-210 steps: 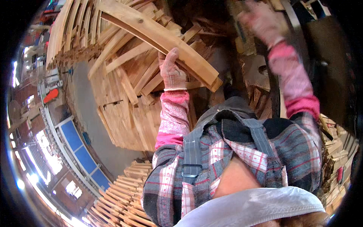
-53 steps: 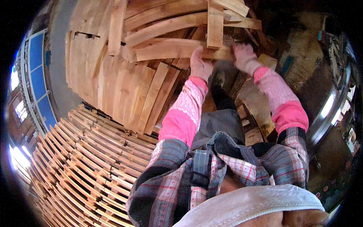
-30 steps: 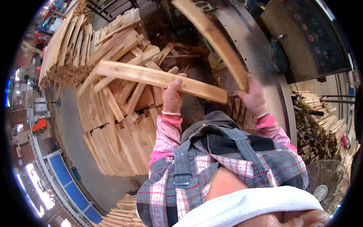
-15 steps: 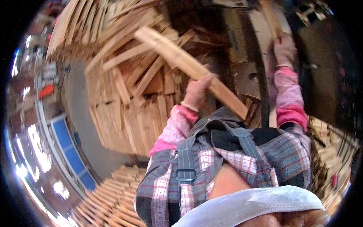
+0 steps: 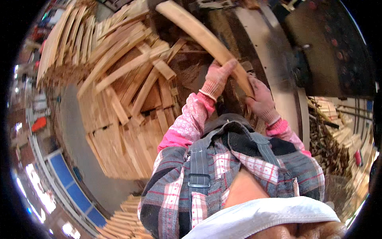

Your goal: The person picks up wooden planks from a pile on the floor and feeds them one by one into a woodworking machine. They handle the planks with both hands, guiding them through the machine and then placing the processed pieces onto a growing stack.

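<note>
A long, pale wooden plank [image 5: 199, 34] slants from the upper middle down toward my body. My left hand [image 5: 218, 77], in a pinkish knit glove, is closed around the plank below its middle, with the thumb lying across the top face. At the plank's near end my right hand [image 5: 262, 97], gloved the same way, closes on the edge and end; some of its fingertips are hidden. Right of the hands runs the long pale metal surface of a machine table [image 5: 284, 89], which the plank does not visibly rest on.
To the left lies a large pile of loose boards [image 5: 127, 147], several lying crosswise. Curved strips [image 5: 67, 36] are stacked at the far left. A dark machine housing [image 5: 326, 47] stands at the right, above more stacked wood [image 5: 350, 131]. Blue panels [image 5: 73, 185] sit across the floor.
My right hand has come back from the far part of the machine table, where it held another piece of wood, to this plank's near end. The plank has swung to a steeper slant.
</note>
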`<state>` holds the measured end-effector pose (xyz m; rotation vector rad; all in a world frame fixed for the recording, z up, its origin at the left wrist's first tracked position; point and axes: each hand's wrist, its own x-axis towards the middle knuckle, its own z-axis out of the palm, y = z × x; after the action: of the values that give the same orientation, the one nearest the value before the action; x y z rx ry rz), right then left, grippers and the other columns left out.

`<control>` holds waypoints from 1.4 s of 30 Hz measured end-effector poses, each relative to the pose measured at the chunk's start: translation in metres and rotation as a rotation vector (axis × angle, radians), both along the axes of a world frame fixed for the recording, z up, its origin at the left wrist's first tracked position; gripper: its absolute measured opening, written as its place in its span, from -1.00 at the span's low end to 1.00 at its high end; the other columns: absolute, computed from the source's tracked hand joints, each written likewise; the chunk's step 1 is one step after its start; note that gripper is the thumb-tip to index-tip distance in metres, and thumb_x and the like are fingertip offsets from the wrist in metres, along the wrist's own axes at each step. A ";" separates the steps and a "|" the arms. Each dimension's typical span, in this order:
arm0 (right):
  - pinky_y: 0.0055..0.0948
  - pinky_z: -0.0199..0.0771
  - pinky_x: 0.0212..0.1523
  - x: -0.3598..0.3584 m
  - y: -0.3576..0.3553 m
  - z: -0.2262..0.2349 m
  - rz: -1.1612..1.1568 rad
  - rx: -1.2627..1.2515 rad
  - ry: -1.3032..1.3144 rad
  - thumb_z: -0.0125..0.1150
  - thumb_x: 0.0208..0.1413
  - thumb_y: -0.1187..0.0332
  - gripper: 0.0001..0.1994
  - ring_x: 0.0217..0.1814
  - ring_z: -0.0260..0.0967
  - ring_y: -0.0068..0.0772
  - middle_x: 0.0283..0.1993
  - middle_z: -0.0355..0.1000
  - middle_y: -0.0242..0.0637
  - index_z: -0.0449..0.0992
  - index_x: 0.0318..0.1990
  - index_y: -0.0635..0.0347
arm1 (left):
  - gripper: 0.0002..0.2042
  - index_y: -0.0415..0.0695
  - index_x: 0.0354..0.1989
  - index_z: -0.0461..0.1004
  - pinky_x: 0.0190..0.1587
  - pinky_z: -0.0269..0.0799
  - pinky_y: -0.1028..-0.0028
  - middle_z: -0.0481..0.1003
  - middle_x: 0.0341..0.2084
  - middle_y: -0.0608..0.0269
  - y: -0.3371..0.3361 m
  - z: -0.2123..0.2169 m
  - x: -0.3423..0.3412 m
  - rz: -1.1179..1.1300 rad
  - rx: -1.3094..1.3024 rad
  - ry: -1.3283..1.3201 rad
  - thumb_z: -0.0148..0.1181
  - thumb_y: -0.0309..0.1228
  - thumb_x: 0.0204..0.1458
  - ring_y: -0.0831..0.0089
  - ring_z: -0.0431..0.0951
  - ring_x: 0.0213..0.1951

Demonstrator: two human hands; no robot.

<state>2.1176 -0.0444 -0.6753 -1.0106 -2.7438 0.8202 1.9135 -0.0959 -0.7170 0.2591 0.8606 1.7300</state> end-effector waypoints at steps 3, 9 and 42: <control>-0.25 0.19 0.37 0.075 0.016 -0.045 -0.355 -0.017 0.215 0.36 -0.03 0.29 -0.29 0.34 0.24 -0.01 0.33 0.24 0.04 0.26 0.31 0.28 | -0.45 -0.22 0.31 0.23 -0.09 0.54 0.36 0.48 0.04 0.16 0.008 -0.005 0.002 -0.221 -0.013 0.213 0.20 -0.36 0.15 0.36 0.55 -0.12; -0.14 0.40 0.12 0.113 0.028 -0.034 -0.494 0.563 -0.318 0.26 0.08 0.12 -0.43 0.10 0.41 0.05 0.14 0.42 -0.02 0.40 0.21 0.22 | -0.41 -0.22 0.22 0.33 0.19 0.37 0.25 0.51 0.03 -0.09 -0.074 -0.102 -0.107 0.060 -0.748 1.247 0.27 -0.20 0.04 0.09 0.48 0.12; -0.17 0.17 0.37 -0.059 -0.079 -0.083 0.187 -0.521 -0.193 0.34 -0.05 -0.02 -0.15 0.38 0.16 0.10 0.33 0.24 0.11 0.19 0.37 0.17 | -0.56 -0.21 -0.07 0.51 -0.21 0.46 0.48 0.53 -0.32 0.33 -0.229 -0.097 -0.022 -0.392 -0.529 0.114 0.36 -0.28 -0.14 0.52 0.50 -0.29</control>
<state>2.0591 -0.1238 -0.7578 -0.9526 -2.8818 1.6084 1.8911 -0.3253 -0.8139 0.1556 1.2257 1.0879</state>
